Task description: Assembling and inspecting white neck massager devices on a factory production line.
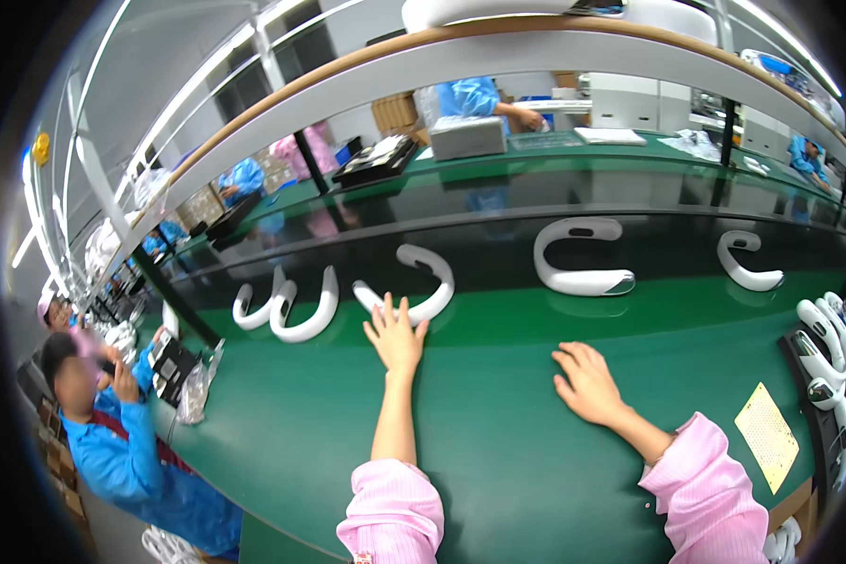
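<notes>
Blk tray (828, 453) holds wht pcs (808, 311); L hand (397, 340) at loose pc (442, 289).

Looking out over a broad green tabletop (508, 470) beneath a long white shelf (536, 47) edged in brown; taking in a far green tabletop (573, 162), pale gray wall (352, 32), dark panels (303, 53), bright strip lights (791, 41), gray floor (113, 519).

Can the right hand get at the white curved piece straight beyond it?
Probably yes: the right hand seems to hold nothing, and only green tabletop shows between it and the white curved piece.
</notes>
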Demonstrator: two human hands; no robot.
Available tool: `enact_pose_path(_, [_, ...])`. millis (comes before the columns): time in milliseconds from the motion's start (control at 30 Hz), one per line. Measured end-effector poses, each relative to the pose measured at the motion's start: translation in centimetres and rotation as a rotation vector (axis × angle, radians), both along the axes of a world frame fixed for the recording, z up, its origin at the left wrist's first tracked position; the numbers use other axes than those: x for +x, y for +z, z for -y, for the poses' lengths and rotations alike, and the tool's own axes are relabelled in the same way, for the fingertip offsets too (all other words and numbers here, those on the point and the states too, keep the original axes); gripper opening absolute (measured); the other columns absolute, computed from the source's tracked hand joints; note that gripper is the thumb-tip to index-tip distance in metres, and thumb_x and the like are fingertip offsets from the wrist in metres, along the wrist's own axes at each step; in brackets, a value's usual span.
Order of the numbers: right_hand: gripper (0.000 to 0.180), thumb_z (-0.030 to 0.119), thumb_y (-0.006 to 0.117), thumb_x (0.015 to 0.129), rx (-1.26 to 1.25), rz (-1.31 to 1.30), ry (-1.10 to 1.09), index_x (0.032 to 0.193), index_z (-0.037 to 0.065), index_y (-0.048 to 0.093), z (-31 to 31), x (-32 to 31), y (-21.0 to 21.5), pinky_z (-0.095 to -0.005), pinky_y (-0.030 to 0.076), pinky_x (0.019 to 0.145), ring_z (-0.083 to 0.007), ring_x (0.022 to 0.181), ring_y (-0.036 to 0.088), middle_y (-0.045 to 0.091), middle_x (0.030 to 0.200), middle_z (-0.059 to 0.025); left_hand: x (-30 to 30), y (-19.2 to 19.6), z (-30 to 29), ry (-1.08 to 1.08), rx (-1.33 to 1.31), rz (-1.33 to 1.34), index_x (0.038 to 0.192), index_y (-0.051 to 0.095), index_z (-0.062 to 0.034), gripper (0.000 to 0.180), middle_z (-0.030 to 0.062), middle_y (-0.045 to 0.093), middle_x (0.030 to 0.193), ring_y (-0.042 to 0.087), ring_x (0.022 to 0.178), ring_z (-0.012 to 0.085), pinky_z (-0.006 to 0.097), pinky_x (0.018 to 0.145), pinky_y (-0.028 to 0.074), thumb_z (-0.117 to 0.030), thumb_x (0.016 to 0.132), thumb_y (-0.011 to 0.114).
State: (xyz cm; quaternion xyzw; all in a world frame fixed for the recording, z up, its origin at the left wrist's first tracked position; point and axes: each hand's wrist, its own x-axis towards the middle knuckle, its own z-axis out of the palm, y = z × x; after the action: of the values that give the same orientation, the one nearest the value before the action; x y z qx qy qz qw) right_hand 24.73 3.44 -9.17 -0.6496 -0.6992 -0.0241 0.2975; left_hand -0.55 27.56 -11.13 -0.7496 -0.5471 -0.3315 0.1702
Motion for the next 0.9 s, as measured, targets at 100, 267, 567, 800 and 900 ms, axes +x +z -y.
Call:
enact_pose_path(100, [0.041,0.018,0.058,0.083,0.043,0.059,0.009,0.118,-0.003,0.05,-0.3,-0.5,-0.3,-0.0456,0.032,0.103,-0.0356,0.119,0.041,0.046,0.124,-0.021,-0.8,0.5,-1.9,-0.102,-0.158,-0.05,0.106,0.057,-0.01,0.044,0.0077,0.052,0.119,0.036,0.128,0.028,0.061,0.105,0.018,-0.04,0.077,0.068])
enact_pose_path(267, [0.069,0.016,0.065,0.079,0.145,-0.176,0.073,0.135,-0.002,0.03,-0.5,-0.9,0.6,-0.0465,0.028,0.106,-0.0384,0.124,0.037,0.037,0.134,-0.0229,2.3,8.3,4.9,-0.581,0.021,0.189,0.089,0.059,-0.0028,0.034,0.0107,0.058,0.086,0.057,0.087,0.0297,0.045,0.094,0.036,-0.035,0.081,0.064])
enact_pose_path(567, [0.082,0.024,0.076,0.074,0.326,-0.796,0.237,0.138,0.003,0.028,10.1,-1.6,9.8,-0.0356,0.048,0.086,-0.0231,0.1,0.059,0.053,0.118,-0.015,1.2,18.4,25.9,-0.873,-1.208,1.326,0.078,0.051,-0.0027,0.052,0.0044,0.048,0.06,0.05,0.052,0.015,0.034,0.071,0.049,-0.047,0.098,0.032])
enact_pose_path(800, [0.053,0.021,0.065,0.082,-0.159,-1.44,0.119,0.124,-0.001,0.043,15.0,-1.3,7.6,-0.0279,0.049,0.056,-0.0156,0.066,0.059,0.056,0.09,-0.0067,2.3,15.0,31.0,-1.467,-1.471,1.428,0.121,0.039,0.0078,0.049,0.0195,0.055,0.106,0.062,0.09,0.03,0.044,0.086,0.051,-0.029,0.09,0.046])
enact_pose_path(900, [0.053,0.022,0.065,0.082,-0.22,-1.51,0.126,0.124,-0.001,0.043,15.3,-1.3,6.8,-0.0272,0.049,0.055,-0.0147,0.065,0.059,0.056,0.09,-0.0056,2.9,14.7,31.8,-1.511,-1.414,1.4,0.119,0.039,0.0111,0.05,0.0201,0.055,0.105,0.064,0.079,0.0306,0.043,0.074,0.056,-0.028,0.088,0.048])
